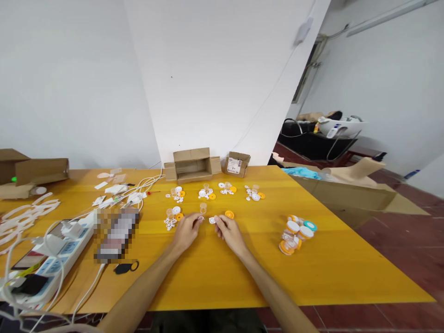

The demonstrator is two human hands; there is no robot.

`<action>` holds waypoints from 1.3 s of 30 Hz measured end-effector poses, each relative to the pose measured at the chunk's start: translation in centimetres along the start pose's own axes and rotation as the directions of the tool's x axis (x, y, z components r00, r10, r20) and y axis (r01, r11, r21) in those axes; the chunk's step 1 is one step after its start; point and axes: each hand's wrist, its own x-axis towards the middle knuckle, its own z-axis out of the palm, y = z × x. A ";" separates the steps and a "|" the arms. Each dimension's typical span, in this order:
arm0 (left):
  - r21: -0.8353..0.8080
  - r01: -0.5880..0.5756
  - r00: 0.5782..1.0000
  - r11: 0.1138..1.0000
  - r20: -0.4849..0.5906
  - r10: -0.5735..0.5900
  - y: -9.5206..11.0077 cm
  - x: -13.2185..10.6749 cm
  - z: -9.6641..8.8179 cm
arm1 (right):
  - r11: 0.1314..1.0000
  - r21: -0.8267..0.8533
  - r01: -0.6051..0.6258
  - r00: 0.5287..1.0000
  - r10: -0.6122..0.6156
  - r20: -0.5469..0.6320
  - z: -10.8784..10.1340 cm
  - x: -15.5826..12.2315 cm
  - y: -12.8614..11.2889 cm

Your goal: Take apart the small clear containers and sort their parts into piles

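You're in a plain, makeshift workroom, not a home. It has bare white walls (208, 92) and a red tiled floor (398, 259). The yellow table (347, 273) carries open cardboard boxes (192, 165), a loaded power strip (65, 252), and small plastic parts (208, 193) laid out in batches.

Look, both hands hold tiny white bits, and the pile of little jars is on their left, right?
No. In the head view the pile of little jars sits right of the left hand and the right hand. They do hold tiny white bits.
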 end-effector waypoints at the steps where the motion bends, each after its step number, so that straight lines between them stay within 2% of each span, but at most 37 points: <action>1: 0.087 0.006 1.000 0.996 -0.003 -0.005 -0.1 -0.1 0.0 | 1.000 0.016 -0.014 1.000 0.014 -0.001 0.0 0.0 0.0; 4: 0.321 0.041 0.999 0.946 0.002 -0.044 -0.3 -0.3 -0.1 | 0.997 0.059 -0.042 0.999 0.042 0.000 0.0 0.0 0.2; 6: 0.416 0.057 0.998 0.907 0.003 -0.064 -0.2 -0.4 -0.1 | 0.996 0.082 -0.048 0.999 0.048 0.000 0.1 0.0 0.4; 10: 0.486 0.043 0.998 0.873 0.027 -0.064 0.1 -0.4 0.0 | 0.991 0.118 -0.068 0.998 0.068 0.001 0.1 0.1 0.9; 15: 0.495 0.042 0.998 0.868 0.017 -0.058 0.3 -0.5 0.1 | 0.988 0.124 -0.087 0.996 0.085 0.021 0.1 0.2 1.1; 19: 0.371 0.012 1.000 0.928 0.008 -0.016 0.5 -0.5 0.0 | 0.985 0.148 -0.086 0.996 0.086 0.005 0.1 0.2 0.8; 24: 0.038 -0.045 0.996 0.998 0.080 0.042 1.0 -0.3 -0.3 | 0.986 0.157 -0.053 0.999 0.050 0.022 0.2 0.1 0.3; 28: -0.104 -0.057 0.982 0.993 0.172 0.074 1.4 -0.2 -0.4 | 0.988 0.151 -0.039 0.998 0.030 0.056 0.2 -0.1 0.2; 34: -0.224 -0.024 0.982 0.974 0.179 0.065 1.5 -0.3 -0.2 | 0.979 0.191 -0.075 0.996 0.065 0.055 0.3 -0.2 0.2; 39: -0.308 0.035 0.975 0.951 0.221 0.036 1.3 -0.3 0.0 | 0.993 0.116 -0.035 0.993 0.021 0.115 0.1 -0.1 0.2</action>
